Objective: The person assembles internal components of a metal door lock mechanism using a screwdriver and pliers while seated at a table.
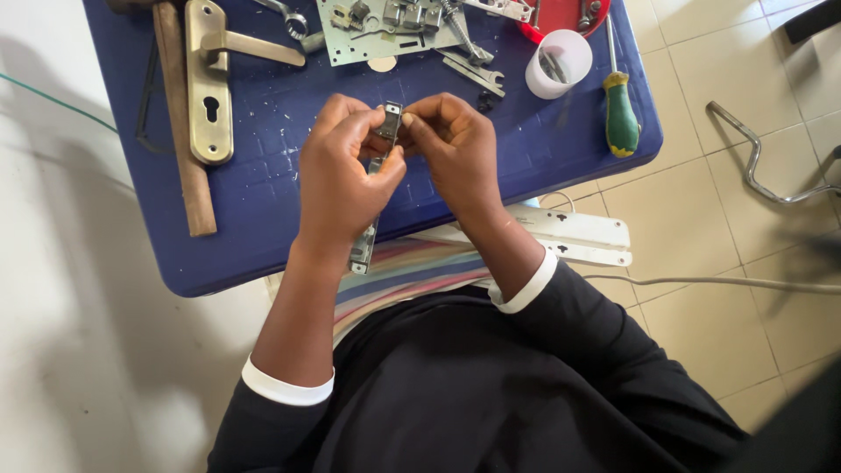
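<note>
Above the near edge of a blue table, the left hand and right hand pinch a narrow metal lock strip, held upright between them, fingers closed on it. Bare tabletop lies just left of the hands. Farther back: a brass door handle plate, wooden hammer handle, white plastic cup, and green-handled screwdriver near the right edge.

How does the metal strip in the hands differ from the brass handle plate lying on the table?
The metal strip is silvery grey, narrow and plain; the handle plate is brass-coloured, wider, and carries a lever and a keyhole. The strip is held above the blue table by the left hand and right hand; the plate lies flat, untouched. Both are long, metal and lie roughly lengthwise away from the person.
</note>
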